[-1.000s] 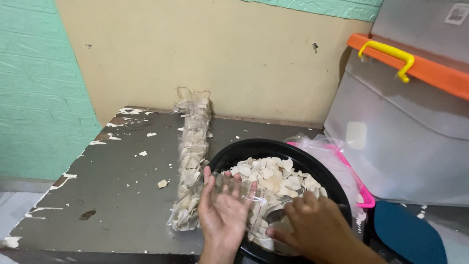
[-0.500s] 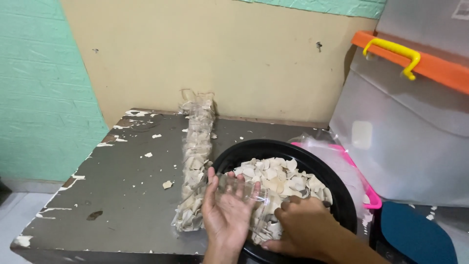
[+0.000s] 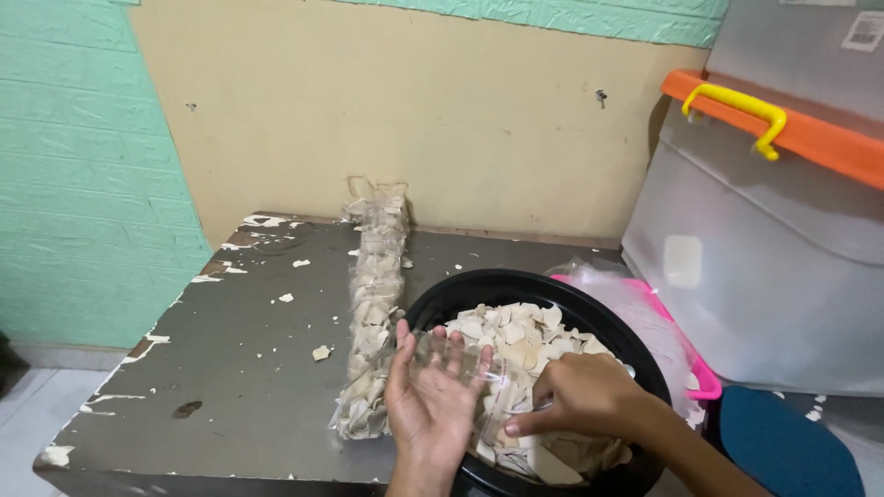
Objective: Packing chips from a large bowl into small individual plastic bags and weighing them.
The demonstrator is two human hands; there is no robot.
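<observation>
My left hand (image 3: 431, 405) is raised palm-up with fingers spread and slightly curled, while my right hand (image 3: 575, 398) reaches in from the right, knuckles up, fingertips bent downward beside it in a loose grip.

Worn grey table against a tan and green wall, with storage boxes to the right

The table (image 3: 230, 368) has a scuffed grey top with chipped paint along its edges and small pale crumbs (image 3: 320, 352) scattered over it. A long row of filled clear packets (image 3: 373, 313) lies across it, running from the wall toward the near edge. Behind stands a tan wall (image 3: 414, 101), with green brick-patterned wall (image 3: 83, 166) at the left. At the right sits a large translucent storage box (image 3: 764, 267) with an orange lid (image 3: 783, 129) and a yellow latch (image 3: 737, 106). A pink tray (image 3: 686, 354) and a blue round thing (image 3: 783, 446) lie below it.
</observation>
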